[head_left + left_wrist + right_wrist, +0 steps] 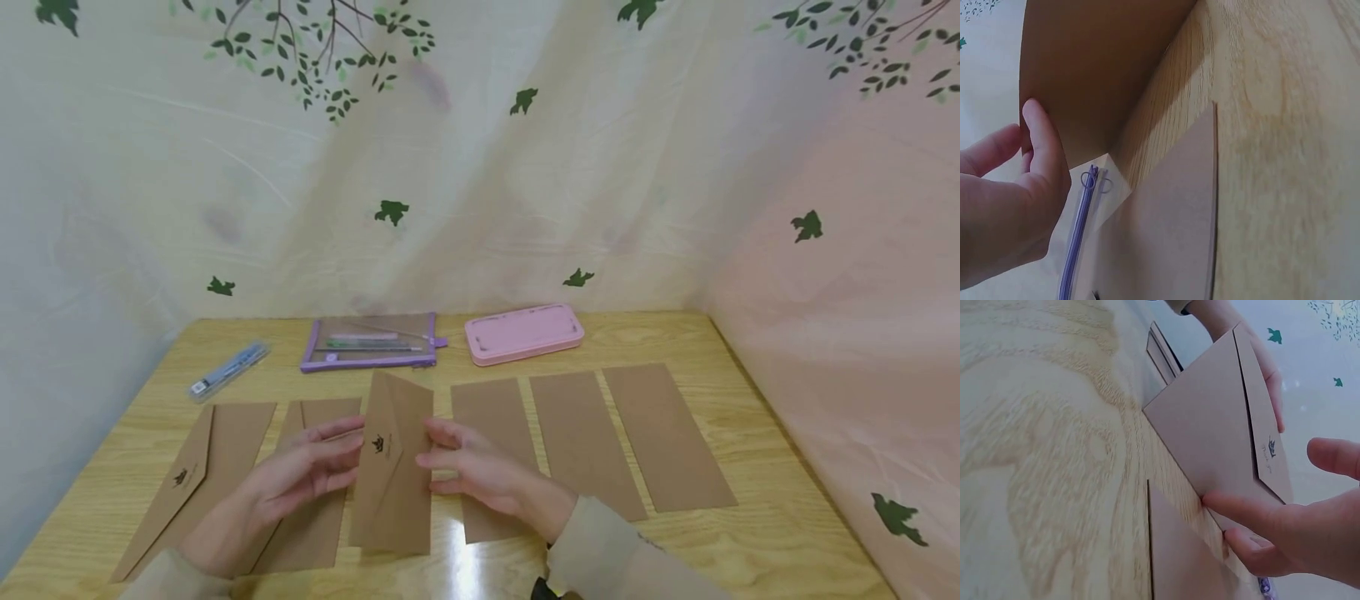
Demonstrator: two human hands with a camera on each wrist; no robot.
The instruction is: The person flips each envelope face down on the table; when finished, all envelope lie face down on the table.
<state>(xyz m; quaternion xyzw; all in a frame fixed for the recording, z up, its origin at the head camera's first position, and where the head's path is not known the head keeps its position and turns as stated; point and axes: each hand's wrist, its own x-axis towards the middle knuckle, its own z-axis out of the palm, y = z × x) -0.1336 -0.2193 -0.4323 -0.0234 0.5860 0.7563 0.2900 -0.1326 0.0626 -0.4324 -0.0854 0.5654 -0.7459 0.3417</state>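
A brown envelope [408,492] with a pointed flap and a small black crown print stands raised off the table between both hands. The left hand [300,471] holds its left edge; in the left wrist view, that hand [1016,194] has its fingers at the edge of the envelope [1091,69]. From the other side the right hand [487,471] touches the right edge. The right wrist view shows fingertips of the right hand [1310,531] against the lower edge of the envelope [1204,425], the upper digit standing apart from it.
Two envelopes with flaps, one far left [225,467] and one beside it [318,533], lie on the table. Three plain brown ones lie at right, the nearest here [491,417]. Behind are a pen pack [228,371], a purple-edged pouch [367,342] and a pink case [525,333].
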